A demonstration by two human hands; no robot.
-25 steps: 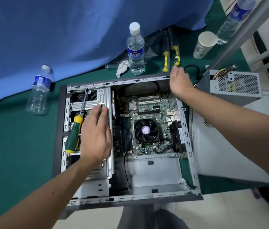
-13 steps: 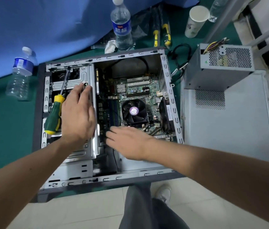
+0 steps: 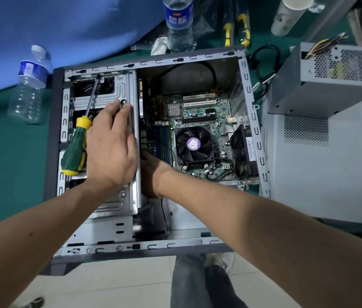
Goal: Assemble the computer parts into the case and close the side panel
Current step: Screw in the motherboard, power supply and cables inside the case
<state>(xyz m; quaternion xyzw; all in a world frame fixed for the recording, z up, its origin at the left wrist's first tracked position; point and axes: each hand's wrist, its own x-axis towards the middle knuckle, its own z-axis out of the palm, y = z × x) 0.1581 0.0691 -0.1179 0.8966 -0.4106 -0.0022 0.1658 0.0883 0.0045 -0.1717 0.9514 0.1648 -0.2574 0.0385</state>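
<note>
Since half a second ago the right hand [image 3: 153,172] has slid left and down inside the case [image 3: 251,121], tucking under the edge of the drive cage [image 3: 126,85]; its fingers are hidden, so their grip cannot be told. Resting flat on the cage, the left hand [image 3: 111,147] has straight fingers holding nothing. Just left of it lies the screwdriver [image 3: 75,150]. Right of the right wrist sits the fan [image 3: 193,144]; farther right, outside the case, the power supply [image 3: 331,85].

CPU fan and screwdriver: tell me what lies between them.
In the head view, the left hand on the drive cage and the RAM sticks lie between the screwdriver and CPU fan.
</note>
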